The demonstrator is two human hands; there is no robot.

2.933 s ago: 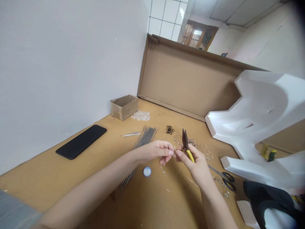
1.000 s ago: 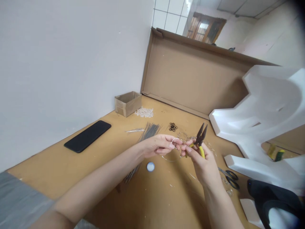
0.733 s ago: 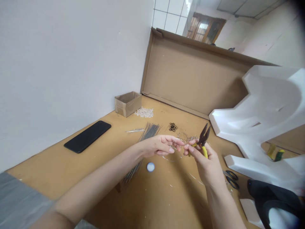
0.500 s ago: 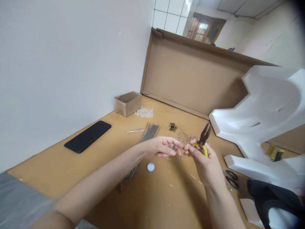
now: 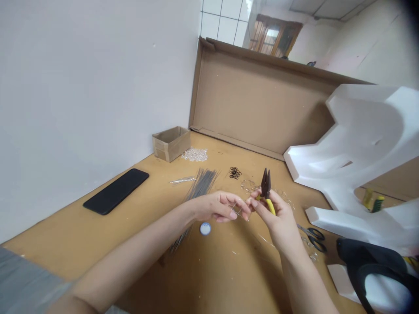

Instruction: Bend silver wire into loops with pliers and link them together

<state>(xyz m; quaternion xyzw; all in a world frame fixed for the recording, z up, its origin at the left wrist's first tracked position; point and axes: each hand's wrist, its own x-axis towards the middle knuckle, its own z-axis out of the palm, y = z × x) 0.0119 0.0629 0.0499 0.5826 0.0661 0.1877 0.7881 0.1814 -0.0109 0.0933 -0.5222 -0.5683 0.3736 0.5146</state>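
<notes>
Fingers [image 5: 260,201] of my right hand [image 5: 275,222] are clamped around yellow-handled pliers [image 5: 270,206], tips pointing up and together. My left hand [image 5: 218,207] pinches a thin wire [image 5: 238,212] just beside them. Farther along the bench [image 5: 225,279] lie black rubber rings [image 5: 235,173] and a bundle of metal rods [image 5: 201,187], with scissors [image 5: 310,235] off to the right.

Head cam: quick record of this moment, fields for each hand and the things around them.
left hand: holds a thin silver wire
right hand: grips yellow-handled pliers with dark steel jaws
nearest items: bundle of thin grey metal rods; small black rubber rings
also on tan wooden bench: black-handled scissors; small cardboard box; heap of clear beads
</notes>
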